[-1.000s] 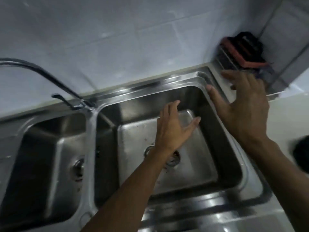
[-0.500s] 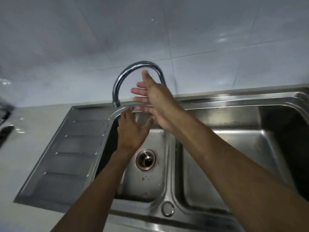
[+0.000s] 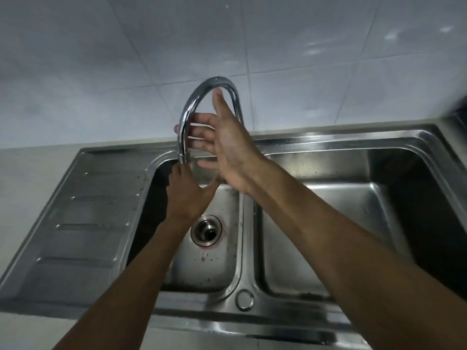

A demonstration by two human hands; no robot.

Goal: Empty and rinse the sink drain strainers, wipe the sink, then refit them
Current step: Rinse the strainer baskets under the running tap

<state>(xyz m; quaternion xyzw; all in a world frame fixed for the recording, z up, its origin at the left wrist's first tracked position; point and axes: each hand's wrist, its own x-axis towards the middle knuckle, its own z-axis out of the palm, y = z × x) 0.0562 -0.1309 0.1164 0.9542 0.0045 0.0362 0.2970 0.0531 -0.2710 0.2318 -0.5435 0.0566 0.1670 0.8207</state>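
Head view is looking down on a steel double sink (image 3: 328, 145) set in a pale countertop (image 3: 38, 157), with a ribbed drainboard (image 3: 88, 223) on its left. The left bowl (image 3: 202, 271) is holding no loose items; a round metal drain fitting (image 3: 206, 229) is sitting in its floor with a dark hole at the middle, and whether a strainer basket is lying inside it cannot be told. Pinkish residue is ringing the fitting and dark specks are dotting the floor near it. The right bowl (image 3: 341, 198) is showing bare metal, its drain hidden under the right forearm.

The left hand (image 3: 187, 195) is hovering just beneath the outlet of the curved faucet spout (image 3: 187, 114), fingers straight and together, gripping nothing. The right hand (image 3: 227, 145) is reaching to the spout with fingers spread apart, their tips passing behind the tube, clamped on nothing.

Against half a second ago, the right hand's fingers are now crossing the spout rather than standing beside it, and the left hand is sitting higher, closer to the outlet.
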